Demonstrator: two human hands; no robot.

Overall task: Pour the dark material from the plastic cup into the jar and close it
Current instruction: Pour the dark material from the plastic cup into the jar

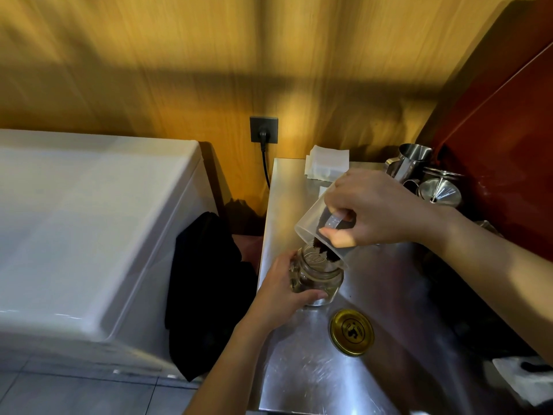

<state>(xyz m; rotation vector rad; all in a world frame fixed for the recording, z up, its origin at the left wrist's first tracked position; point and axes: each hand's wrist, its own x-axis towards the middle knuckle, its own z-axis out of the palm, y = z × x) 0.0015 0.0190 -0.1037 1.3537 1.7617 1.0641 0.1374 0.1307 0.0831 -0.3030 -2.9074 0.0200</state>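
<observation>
A clear glass jar (321, 274) stands upright on the steel counter (314, 369), its mouth uncovered. My left hand (284, 290) wraps around its left side. My right hand (377, 208) grips the handle of a translucent plastic cup (314, 220), tipped steeply with its rim over the jar's mouth. Dark material (324, 250) gathers at the cup's lower lip and spills into the jar. The jar's gold lid (352, 331) lies flat on the counter, just in front and to the right of the jar.
Steel pitchers and a funnel (431, 184) crowd the back right corner. White folded papers (326, 163) lie at the counter's back edge. A white appliance (89, 229) sits left, with a black cloth (206, 295) in the gap. A wall socket (264, 133) holds a plug.
</observation>
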